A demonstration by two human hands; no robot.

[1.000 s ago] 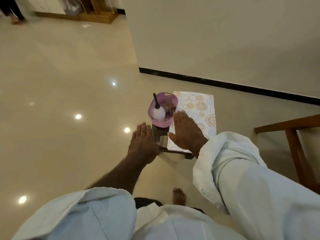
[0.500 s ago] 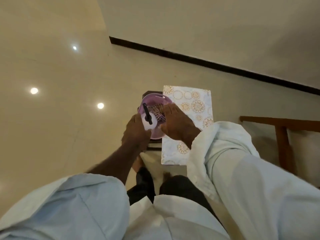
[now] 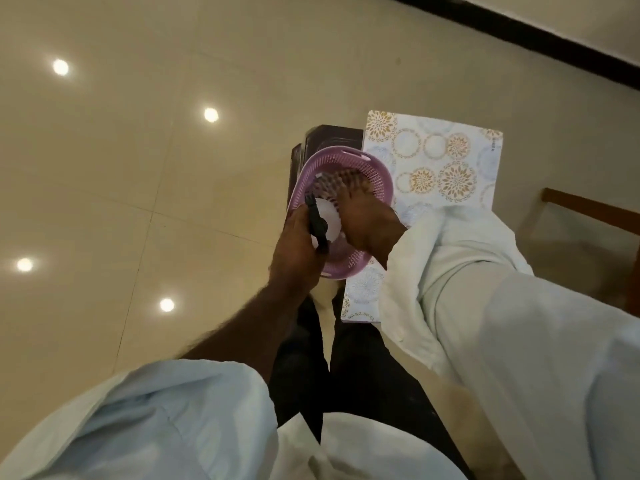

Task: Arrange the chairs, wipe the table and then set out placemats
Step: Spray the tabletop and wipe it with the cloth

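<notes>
A purple mesh basket (image 3: 346, 159) sits on a small dark stool (image 3: 329, 136). Inside it stands a white spray bottle (image 3: 330, 220) with a black trigger head, next to a checked cloth (image 3: 329, 183). My left hand (image 3: 294, 247) grips the bottle's black head at the basket's near rim. My right hand (image 3: 370, 223) reaches into the basket with its fingertips on the cloth; blur hides whether they pinch it. A stack of patterned placemats (image 3: 440, 161) lies beside the basket, partly under my right sleeve.
A wooden chair frame (image 3: 588, 209) stands at the right edge. Glossy beige floor tiles (image 3: 138, 168) spread to the left. A wall with a black skirting (image 3: 519, 32) runs across the top right. My dark trousers show below the stool.
I have leaned in over the stool. My left hand has closed round the spray bottle's head. My right hand has gone from above the placemats down into the basket onto the cloth.
</notes>
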